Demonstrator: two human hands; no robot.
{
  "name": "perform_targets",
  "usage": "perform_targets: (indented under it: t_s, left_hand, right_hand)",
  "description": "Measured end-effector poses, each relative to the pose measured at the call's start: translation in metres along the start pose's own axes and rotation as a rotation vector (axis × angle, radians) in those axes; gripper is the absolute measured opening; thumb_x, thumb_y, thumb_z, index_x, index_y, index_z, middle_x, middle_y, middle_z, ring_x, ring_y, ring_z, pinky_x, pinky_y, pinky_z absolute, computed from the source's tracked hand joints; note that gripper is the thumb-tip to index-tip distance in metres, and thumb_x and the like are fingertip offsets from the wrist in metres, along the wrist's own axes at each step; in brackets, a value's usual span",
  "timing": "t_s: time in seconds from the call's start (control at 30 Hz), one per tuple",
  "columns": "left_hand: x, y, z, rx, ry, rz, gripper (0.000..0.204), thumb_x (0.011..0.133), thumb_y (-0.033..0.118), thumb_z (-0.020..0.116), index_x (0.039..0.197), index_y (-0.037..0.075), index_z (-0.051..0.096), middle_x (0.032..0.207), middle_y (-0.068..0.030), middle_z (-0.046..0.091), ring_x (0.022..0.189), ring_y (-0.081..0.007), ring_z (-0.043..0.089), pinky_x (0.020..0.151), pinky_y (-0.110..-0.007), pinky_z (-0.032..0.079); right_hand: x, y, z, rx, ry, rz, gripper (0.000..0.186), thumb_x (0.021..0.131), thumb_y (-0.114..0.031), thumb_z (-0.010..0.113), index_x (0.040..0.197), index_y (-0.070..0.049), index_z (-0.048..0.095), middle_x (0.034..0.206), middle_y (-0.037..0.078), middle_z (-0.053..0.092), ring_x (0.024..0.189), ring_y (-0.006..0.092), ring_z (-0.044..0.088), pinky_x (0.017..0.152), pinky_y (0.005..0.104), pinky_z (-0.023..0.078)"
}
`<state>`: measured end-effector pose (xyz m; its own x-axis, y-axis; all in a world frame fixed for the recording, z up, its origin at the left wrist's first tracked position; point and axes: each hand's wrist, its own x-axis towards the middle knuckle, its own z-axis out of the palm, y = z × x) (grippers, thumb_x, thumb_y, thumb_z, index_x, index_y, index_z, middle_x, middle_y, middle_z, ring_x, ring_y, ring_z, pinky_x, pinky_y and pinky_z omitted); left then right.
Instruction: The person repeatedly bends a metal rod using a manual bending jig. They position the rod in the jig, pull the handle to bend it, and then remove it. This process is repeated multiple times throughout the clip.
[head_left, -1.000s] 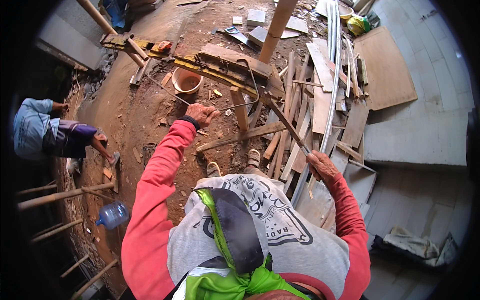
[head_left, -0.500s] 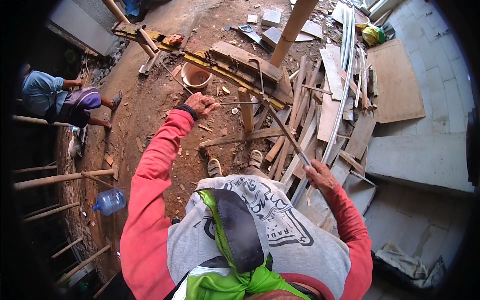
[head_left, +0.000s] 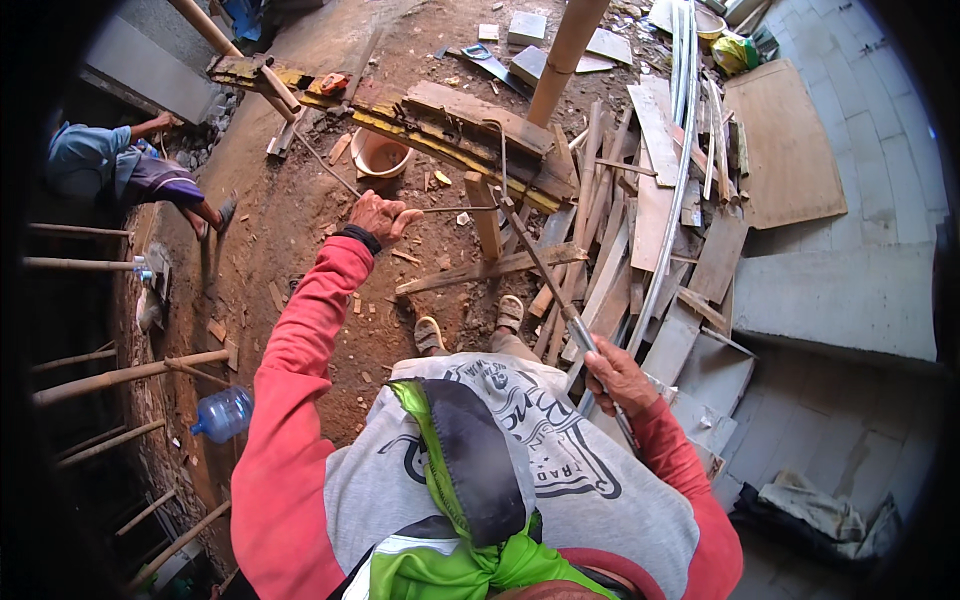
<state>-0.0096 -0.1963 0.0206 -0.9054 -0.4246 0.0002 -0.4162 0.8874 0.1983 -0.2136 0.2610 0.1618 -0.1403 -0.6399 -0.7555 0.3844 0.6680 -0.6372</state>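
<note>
We see the fingers of the left hand (head_left: 381, 218) curled closed on a thin metal rod (head_left: 460, 209). The fingers of the right hand (head_left: 618, 376) wrap around the silver part of a long bar (head_left: 548, 274), whose tail end sticks out below the fist. The rod lies in front of the body: from the left hand one length slants up toward the far left, and another runs nearly level to the right, then turns upward and ends in a small hook before the bench (head_left: 430, 145). The bar's far tip meets the rod at that right-hand turn.

Beyond the hands, we see the bench's yellow-edged timber with a board (head_left: 485, 112) on top, and an orange bucket (head_left: 384, 152) near it. Closer to us, the grey shirt (head_left: 440, 375) carries large dark lettering inside a bordered emblem, partly lost in folds and under the black-and-green cloth (head_left: 480, 450).

Farther out, scrap planks (head_left: 640, 215) lie heaped on the right beside a plywood sheet (head_left: 785, 145). Any print on the yellow-green bag (head_left: 735, 55) is too small for us to read. A blue bottle (head_left: 222, 414) and another person (head_left: 95, 165) are on the left.
</note>
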Motion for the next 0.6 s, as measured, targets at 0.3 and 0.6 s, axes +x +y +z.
perform_targets:
  t_s: [0.3, 0.6]
  left_hand:
    - [-0.034, 0.005, 0.013, 0.091, 0.069, -0.18, 0.054, 0.093, 0.056, 0.054, 0.061, 0.012, 0.063, 0.064, -0.0119, 0.065, 0.063, -0.034, 0.062, 0.067, -0.041, 0.043]
    - [-0.081, 0.054, 0.051, -0.014, 0.191, -0.586, 0.05, 0.097, 0.053, 0.05, 0.074, 0.013, 0.069, 0.067, -0.0197, 0.066, 0.067, -0.0389, 0.065, 0.069, -0.047, 0.048]
  right_hand:
    - [0.022, 0.021, 0.043, 0.002, 0.079, -0.167, 0.043, 0.103, -0.025, 0.053, 0.143, -0.01, 0.047, 0.065, -0.004, 0.043, 0.044, 0.0066, 0.04, 0.036, 0.0238, 0.034]
    - [0.072, 0.046, 0.125, 0.01, 0.231, -0.212, 0.05, 0.1, -0.028, 0.058, 0.147, -0.013, 0.045, 0.061, -0.005, 0.041, 0.045, 0.0054, 0.039, 0.038, 0.0251, 0.033]
